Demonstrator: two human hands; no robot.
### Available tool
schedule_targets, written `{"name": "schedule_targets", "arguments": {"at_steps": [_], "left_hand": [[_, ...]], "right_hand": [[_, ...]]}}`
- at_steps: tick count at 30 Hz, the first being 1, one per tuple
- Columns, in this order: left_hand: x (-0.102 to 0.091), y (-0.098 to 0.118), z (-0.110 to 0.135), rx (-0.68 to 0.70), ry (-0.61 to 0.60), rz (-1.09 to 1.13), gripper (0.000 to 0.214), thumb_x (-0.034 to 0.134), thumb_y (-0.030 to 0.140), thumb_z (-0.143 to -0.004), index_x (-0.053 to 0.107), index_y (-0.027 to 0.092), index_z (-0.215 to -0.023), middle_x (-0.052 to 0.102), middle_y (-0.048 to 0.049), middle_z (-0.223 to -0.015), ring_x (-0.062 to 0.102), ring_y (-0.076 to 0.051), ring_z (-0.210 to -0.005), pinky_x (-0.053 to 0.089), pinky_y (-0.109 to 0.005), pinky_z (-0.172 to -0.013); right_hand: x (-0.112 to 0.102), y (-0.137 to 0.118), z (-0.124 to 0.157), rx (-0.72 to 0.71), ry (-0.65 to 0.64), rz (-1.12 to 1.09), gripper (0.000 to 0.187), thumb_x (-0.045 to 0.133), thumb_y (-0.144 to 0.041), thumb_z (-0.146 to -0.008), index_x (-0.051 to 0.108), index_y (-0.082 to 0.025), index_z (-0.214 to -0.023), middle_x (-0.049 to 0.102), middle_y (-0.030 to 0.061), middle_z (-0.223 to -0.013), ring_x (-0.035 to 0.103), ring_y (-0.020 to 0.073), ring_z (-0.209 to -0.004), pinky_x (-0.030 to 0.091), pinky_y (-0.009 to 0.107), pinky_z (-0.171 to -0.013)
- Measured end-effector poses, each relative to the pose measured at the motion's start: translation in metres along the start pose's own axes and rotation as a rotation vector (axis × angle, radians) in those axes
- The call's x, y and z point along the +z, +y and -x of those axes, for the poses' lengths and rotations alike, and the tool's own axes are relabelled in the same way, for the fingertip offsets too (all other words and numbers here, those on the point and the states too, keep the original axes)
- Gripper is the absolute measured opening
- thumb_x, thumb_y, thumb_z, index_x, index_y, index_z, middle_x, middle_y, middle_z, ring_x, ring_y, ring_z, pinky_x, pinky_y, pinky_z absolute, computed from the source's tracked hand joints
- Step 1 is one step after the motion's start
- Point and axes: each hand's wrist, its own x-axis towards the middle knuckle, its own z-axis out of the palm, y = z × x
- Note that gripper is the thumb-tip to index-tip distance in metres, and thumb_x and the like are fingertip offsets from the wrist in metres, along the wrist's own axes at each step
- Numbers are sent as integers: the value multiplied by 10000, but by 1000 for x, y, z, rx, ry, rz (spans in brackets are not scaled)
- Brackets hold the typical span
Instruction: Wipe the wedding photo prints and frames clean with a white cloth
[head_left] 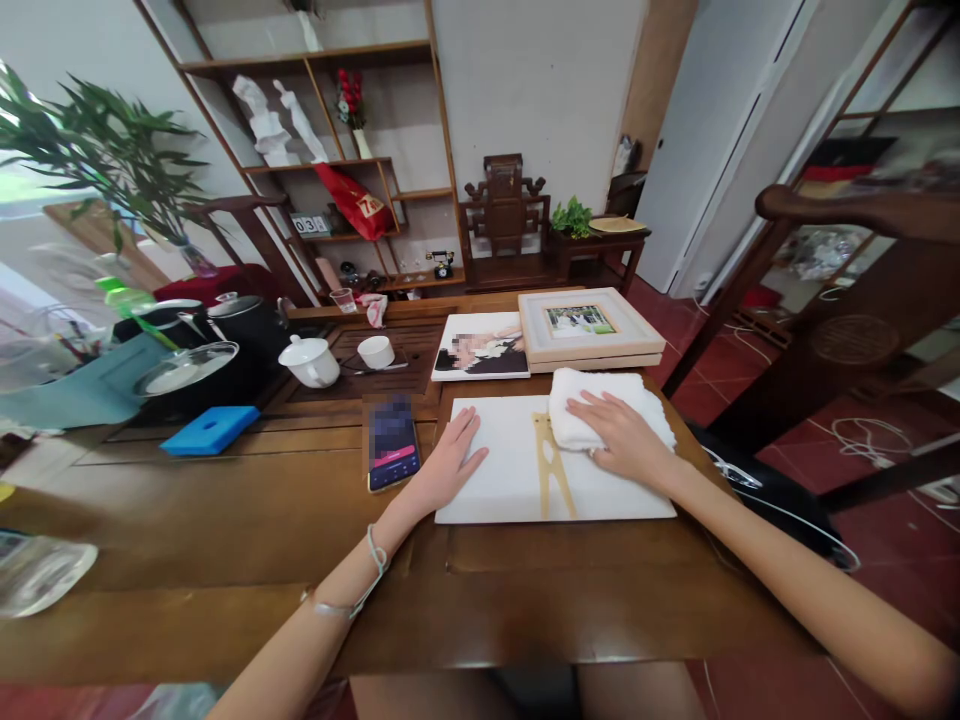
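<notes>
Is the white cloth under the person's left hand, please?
No, the white cloth lies under the right hand; the left hand rests on the white panel.

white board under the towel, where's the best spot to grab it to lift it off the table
Probably by its two short edges, coming in from left and right: the white board lies flat and wide, and the left hand rests at its left edge. Avoid the thin tan strut down its middle.

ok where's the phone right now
In the head view the phone lies on the table, just left of the left hand and the white board.
</notes>
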Motion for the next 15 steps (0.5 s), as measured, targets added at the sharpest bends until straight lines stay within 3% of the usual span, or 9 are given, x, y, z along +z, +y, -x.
{"name": "schedule_targets", "arguments": {"at_steps": [4, 11, 13, 15], "left_hand": [[3, -3, 0, 26, 37, 1, 555, 412, 407, -978, 356, 134, -1459, 240, -165, -1590, 190, -273, -1485, 177, -484, -1212], [2, -2, 0, 24, 33, 1, 572, 414, 422, -979, 337, 143, -1472, 249, -160, -1588, 198, -275, -1482, 190, -471, -1212], [2, -1, 0, 28, 30, -2, 572, 407, 431, -983, 327, 157, -1478, 242, -155, -1591, 196, -279, -1482, 187, -481, -1209], [1, -1, 0, 26, 26, -6, 572, 399, 429, -985, 323, 150, -1479, 230, -158, -1595, 187, -278, -1484, 174, -483, -1211]], "right_hand": [[0, -8, -8, 38, -11, 28, 709, 505, -84, -665, 510, -97, -1374, 513, 129, -1436, 368, 312, -1392, 289, 525, -1149], [-25, -50, 81, -150, -91, -119, 905, 477, -42, -577, 405, -199, -1465, 434, 37, -1504, 255, 263, -1448, 227, 529, -1179], [-34, -49, 94, -169, -123, -208, 919, 467, -30, -565, 420, -251, -1456, 472, 10, -1477, 326, 239, -1420, 269, 505, -1169], [-39, -39, 92, -100, -105, -302, 853, 470, -34, -606, 466, -280, -1423, 527, 2, -1431, 443, 221, -1351, 357, 470, -1129]]}}
